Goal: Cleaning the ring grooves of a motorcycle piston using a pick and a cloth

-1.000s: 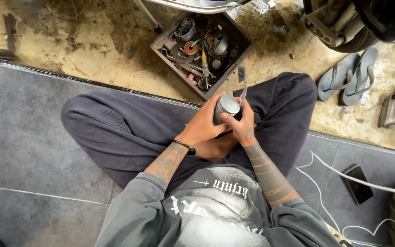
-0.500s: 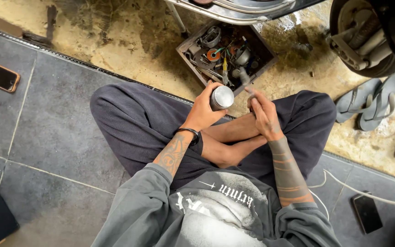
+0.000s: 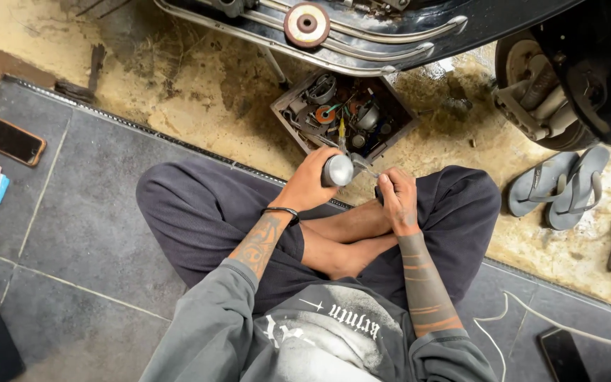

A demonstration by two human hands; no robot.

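My left hand [image 3: 310, 185] grips a round metal part [image 3: 337, 170]; my right hand [image 3: 395, 200] clenches a small tool [image 3: 363, 167], work unfinished

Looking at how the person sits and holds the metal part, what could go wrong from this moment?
The left hand grips a round grey metal part above the crossed bare feet; if it slips, it may land on them. The right hand works a thin tool close to the left fingers, so a slip might jab them. The open box of parts sits just ahead on dirty ground, where a small dropped piece could get lost.
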